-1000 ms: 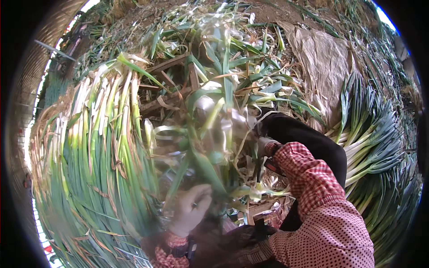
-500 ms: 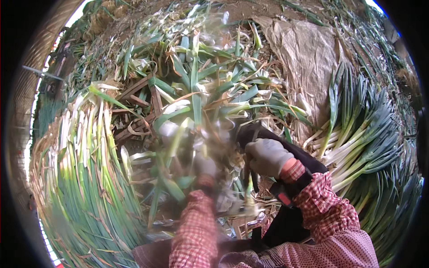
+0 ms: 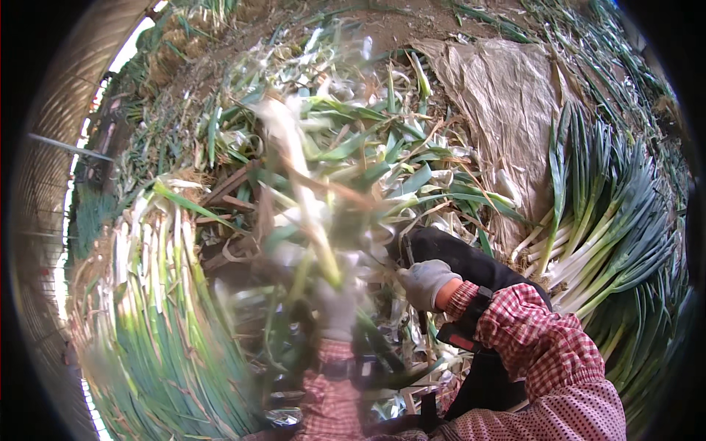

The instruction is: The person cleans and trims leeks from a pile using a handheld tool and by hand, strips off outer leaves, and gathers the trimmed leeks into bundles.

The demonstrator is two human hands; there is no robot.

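Note:
My left hand (image 3: 336, 310), gloved and blurred by motion, is closed around a spring onion (image 3: 305, 187). Its thick white end points up and away, and its green leaves trail down past my wrist. My gloved right hand (image 3: 428, 284) is closed beside my dark-clad leg (image 3: 463, 253). A thin grey tool (image 3: 409, 251) sticks up from its fingers; I cannot make out its kind. Beneath and beyond both hands spreads a heap of stripped onion leaves (image 3: 412, 180).
A large pile of spring onions (image 3: 158, 309) lies at my left, white ends away from me. Cleaner, trimmed ones (image 3: 588, 242) fan out at my right. Wooden slats (image 3: 228, 187) show beside the left pile. A brown sheet (image 3: 507, 110) covers ground at the far right.
My left hand has come slightly nearer to me, and the onion's white end now rises ahead of it. My right hand stays beside my leg, slightly lower. The view has shifted a little.

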